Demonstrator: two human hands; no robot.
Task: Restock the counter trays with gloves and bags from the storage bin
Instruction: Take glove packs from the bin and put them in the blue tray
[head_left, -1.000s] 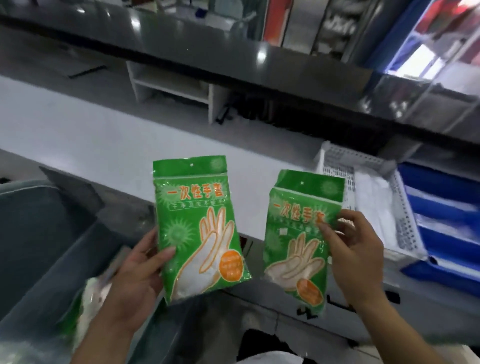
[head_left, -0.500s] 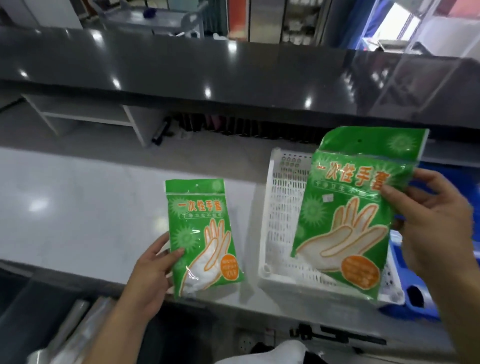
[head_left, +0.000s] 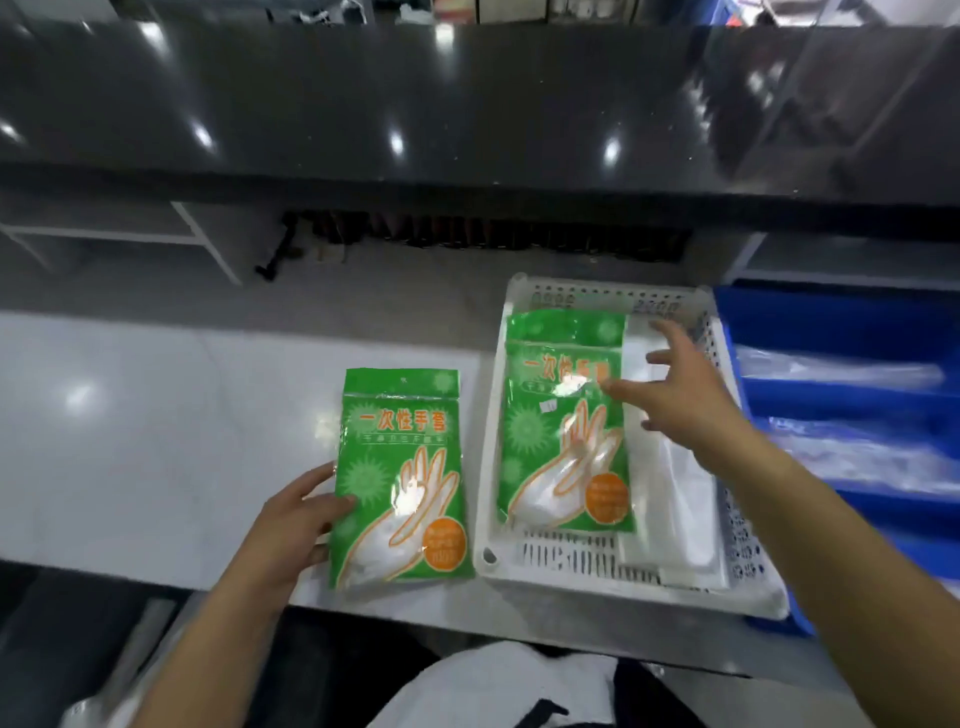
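A green glove pack (head_left: 400, 478) printed with a white hand is pinched at its left edge by my left hand (head_left: 298, 525), just above the white counter (head_left: 156, 441). A second identical green glove pack (head_left: 563, 421) lies flat in the left half of a white perforated tray (head_left: 488, 499). My right hand (head_left: 675, 395) hovers over that tray with fingers spread, holding nothing, its fingertips by the pack's upper right corner. White folded bags (head_left: 670, 499) fill the tray's right half.
A blue bin (head_left: 841, 322) with clear plastic bags stands right of the white tray. A dark glossy raised counter (head_left: 467, 104) runs across the back. The grey storage bin's edge (head_left: 130, 670) shows at the bottom left.
My right hand has laid its glove pack into the white tray and let go. My left hand has carried its pack rightward, close to the tray. The view has tilted down.
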